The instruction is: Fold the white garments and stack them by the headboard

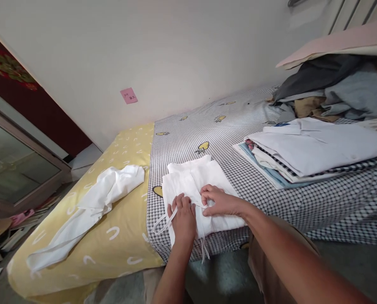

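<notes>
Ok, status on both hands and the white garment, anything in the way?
Left hand on folded white garment; right hand curled on it. White cloth to the left, folded stack to the right, neither blocking the hands.

Checked cloth [175,145] lies open behind the folded white garment [188,179]; stacked clothes [321,145] block the right.

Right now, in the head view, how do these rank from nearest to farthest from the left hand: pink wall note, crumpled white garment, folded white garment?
1. Folded white garment: directly beneath the left hand, touching.
2. Crumpled white garment: off to the left, on the yellow sheet.
3. Pink wall note: beyond both, up on the wall.
</notes>
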Action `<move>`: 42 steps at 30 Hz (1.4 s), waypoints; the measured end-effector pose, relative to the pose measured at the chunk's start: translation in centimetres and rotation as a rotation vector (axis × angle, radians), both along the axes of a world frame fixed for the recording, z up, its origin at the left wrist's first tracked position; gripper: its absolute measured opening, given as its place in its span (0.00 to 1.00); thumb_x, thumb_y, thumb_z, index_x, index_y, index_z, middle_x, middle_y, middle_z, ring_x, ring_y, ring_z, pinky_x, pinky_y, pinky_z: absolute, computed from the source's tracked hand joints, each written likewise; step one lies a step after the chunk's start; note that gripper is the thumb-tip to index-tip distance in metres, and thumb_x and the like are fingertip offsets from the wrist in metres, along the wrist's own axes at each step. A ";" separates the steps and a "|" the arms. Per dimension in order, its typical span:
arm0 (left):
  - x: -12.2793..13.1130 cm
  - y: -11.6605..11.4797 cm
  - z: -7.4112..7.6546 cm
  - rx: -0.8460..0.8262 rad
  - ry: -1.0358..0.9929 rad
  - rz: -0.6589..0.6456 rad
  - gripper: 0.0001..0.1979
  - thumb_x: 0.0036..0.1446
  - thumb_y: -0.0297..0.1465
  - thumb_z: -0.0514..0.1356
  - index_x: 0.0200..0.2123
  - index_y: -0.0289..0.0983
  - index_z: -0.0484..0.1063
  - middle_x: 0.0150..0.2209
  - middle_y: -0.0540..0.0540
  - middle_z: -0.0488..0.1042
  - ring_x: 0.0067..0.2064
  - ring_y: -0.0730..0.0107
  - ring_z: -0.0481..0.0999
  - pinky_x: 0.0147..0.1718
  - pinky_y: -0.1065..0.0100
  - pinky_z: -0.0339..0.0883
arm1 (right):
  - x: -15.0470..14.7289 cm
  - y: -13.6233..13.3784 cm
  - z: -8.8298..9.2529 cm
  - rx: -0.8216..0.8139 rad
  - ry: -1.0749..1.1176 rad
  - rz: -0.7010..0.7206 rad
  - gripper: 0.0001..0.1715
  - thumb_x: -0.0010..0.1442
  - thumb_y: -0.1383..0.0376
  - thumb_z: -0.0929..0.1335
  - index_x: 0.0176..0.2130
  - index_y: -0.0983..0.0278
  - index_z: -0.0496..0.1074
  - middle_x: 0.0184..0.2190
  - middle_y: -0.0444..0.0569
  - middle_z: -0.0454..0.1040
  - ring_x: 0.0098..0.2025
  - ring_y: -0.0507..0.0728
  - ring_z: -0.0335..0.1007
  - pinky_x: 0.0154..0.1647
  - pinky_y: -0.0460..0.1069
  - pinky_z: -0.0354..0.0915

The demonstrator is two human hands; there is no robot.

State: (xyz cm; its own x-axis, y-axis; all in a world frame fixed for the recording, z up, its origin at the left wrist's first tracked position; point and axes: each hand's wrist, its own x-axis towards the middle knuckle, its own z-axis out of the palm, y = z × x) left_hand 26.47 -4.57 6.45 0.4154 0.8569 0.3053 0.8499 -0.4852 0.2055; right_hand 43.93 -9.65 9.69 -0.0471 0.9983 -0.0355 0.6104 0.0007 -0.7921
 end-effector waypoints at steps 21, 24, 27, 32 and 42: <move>-0.4 0.1 -1.7 0.121 0.055 0.056 0.23 0.67 0.32 0.49 0.63 0.42 0.65 0.68 0.39 0.63 0.67 0.53 0.63 0.65 0.41 0.55 | 0.2 4.6 -3.7 0.068 -0.552 -0.380 0.30 0.71 0.53 0.56 0.69 0.47 0.58 0.72 0.43 0.53 0.75 0.67 0.38 0.68 0.76 0.34; -0.4 0.3 -1.4 0.055 0.067 0.038 0.24 0.66 0.31 0.50 0.64 0.48 0.65 0.68 0.43 0.63 0.69 0.54 0.61 0.65 0.39 0.53 | 0.9 4.0 -2.8 0.126 -0.367 -0.384 0.27 0.68 0.56 0.60 0.64 0.50 0.65 0.70 0.46 0.60 0.72 0.66 0.47 0.70 0.73 0.38; -0.4 0.3 -1.3 -0.009 0.066 0.040 0.25 0.65 0.31 0.51 0.64 0.48 0.64 0.69 0.44 0.62 0.70 0.54 0.58 0.67 0.37 0.49 | 1.0 2.0 -1.5 0.251 -0.153 -0.255 0.23 0.64 0.56 0.65 0.58 0.52 0.72 0.66 0.48 0.64 0.68 0.63 0.56 0.69 0.65 0.49; -0.3 0.1 -1.6 -0.004 0.036 0.040 0.26 0.65 0.31 0.50 0.65 0.48 0.63 0.69 0.44 0.61 0.71 0.54 0.56 0.68 0.37 0.47 | -0.7 -0.4 -0.3 0.258 -0.243 -0.065 0.19 0.57 0.62 0.73 0.50 0.53 0.77 0.54 0.49 0.69 0.58 0.62 0.66 0.60 0.60 0.60; -0.4 -0.1 -1.7 -0.025 0.004 0.033 0.28 0.64 0.28 0.50 0.66 0.48 0.62 0.70 0.45 0.59 0.72 0.55 0.54 0.68 0.37 0.46 | -2.6 0.6 0.0 0.066 -0.017 -0.056 0.10 0.50 0.65 0.75 0.26 0.61 0.70 0.37 0.44 0.66 0.38 0.54 0.66 0.40 0.49 0.63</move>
State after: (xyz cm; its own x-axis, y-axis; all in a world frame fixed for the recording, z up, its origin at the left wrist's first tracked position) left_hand 26.10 -4.68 4.74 0.3884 0.8774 0.2817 0.8660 -0.4520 0.2139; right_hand 41.33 -9.03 9.64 0.0085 0.9995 0.0304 0.6242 0.0185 -0.7810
